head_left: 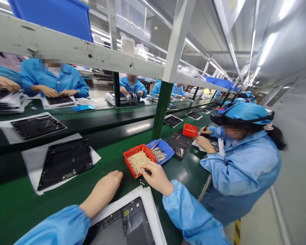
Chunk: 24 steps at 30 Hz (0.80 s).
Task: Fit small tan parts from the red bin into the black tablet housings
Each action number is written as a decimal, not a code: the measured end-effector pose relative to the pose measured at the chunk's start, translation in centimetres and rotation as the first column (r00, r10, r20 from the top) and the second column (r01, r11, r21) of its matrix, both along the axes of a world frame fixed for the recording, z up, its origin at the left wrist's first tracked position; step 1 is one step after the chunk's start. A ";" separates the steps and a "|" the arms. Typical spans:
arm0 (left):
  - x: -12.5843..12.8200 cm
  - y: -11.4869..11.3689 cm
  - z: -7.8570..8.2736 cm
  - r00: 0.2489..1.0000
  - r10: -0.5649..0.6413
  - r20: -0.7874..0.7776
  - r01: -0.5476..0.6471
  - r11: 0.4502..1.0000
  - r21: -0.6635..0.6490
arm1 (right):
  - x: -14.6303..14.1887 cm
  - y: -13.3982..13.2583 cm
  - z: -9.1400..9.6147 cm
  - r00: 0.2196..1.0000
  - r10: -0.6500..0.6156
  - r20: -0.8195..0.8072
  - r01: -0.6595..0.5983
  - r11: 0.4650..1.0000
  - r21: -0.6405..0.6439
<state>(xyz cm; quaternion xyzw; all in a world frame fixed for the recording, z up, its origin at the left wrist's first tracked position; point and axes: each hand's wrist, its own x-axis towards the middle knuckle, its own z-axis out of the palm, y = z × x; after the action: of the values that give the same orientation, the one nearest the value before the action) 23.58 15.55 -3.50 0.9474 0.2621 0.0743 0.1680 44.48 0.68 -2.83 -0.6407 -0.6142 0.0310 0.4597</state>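
My right hand (pixel 156 177) is at the near rim of a red bin (pixel 126 160), closed around a short black tool (pixel 148 171); its tip is hidden by my fingers. Small beige strips (pixel 139 161) fill that bin, and a few lie loose on the bench below it. My left hand (pixel 104 192) rests on the green bench, back upward, with the fingers curled under and nothing visible in them. Between my forearms lies a black device panel (pixel 132 221) with a yellow square near its top, on white sheets (pixel 153 212).
Against the red bin stands a blue bin (pixel 169 151) of small pieces, then a black tray (pixel 180 143). Two panels (pixel 66 158) (pixel 38 126) lie on paper at left. A green post (pixel 161 112) rises behind the bins. A co-worker (pixel 239 163) sits close at right.
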 end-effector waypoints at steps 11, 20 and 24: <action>0.7 -2.0 5.2 0.860 0.208 0.467 0.106 0.822 -0.560 | -2.1 0.0 3.7 0.743 0.131 -0.656 -0.249 0.964 -0.090; 3.3 -3.6 4.9 0.789 0.170 0.590 0.187 0.848 -0.495 | -1.7 0.0 3.6 0.693 0.103 -0.713 -0.270 0.955 -0.125; 3.2 -3.7 4.2 0.792 0.124 0.597 0.131 0.922 -0.365 | -1.5 -0.1 3.4 0.784 0.118 -0.609 -0.215 0.973 -0.088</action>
<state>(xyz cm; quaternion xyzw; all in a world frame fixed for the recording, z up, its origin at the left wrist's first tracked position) 26.76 11.87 0.68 0.8203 0.2016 0.3220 0.4276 42.95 0.57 0.57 -0.5741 -0.4872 0.3195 0.5752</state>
